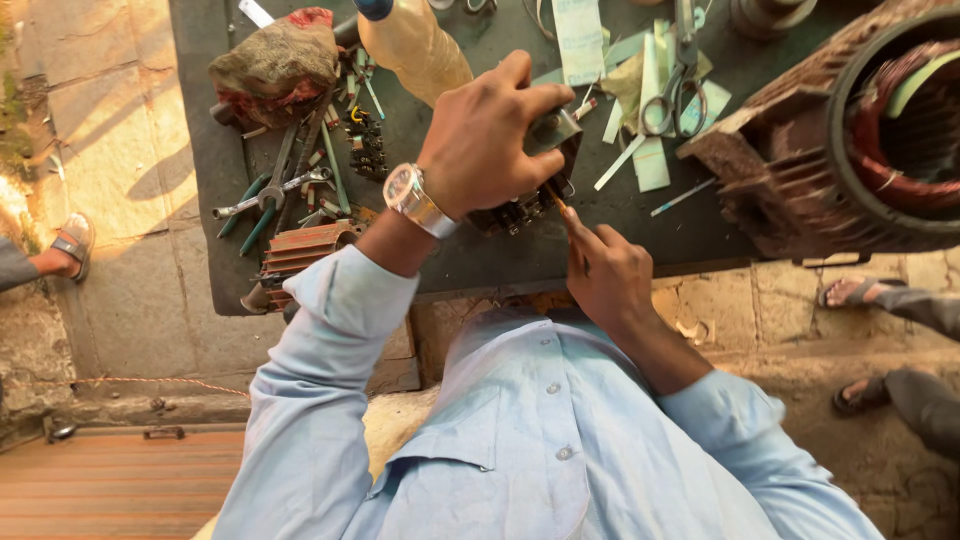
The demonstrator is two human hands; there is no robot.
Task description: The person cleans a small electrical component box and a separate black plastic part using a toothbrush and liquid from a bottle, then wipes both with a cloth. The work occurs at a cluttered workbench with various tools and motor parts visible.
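My left hand (490, 135), with a silver wristwatch (412, 198) on the wrist, grips a small dark electrical part with metal fittings (540, 170) at the near edge of the dark workbench (640, 225). My right hand (605, 270) holds a thin screwdriver (560, 208) whose tip points up into the underside of that part. Both arms wear light blue shirt sleeves.
A large rusty motor housing with copper windings (850, 130) fills the bench's right side. Scissors (675, 95) lie among paper strips. Pliers and spanners (275, 190), a dirty rag (275, 60), a plastic bottle (415, 45) and a small finned casing (300, 255) lie left. Other people's sandalled feet (70, 245) (855, 290) stand on both sides.
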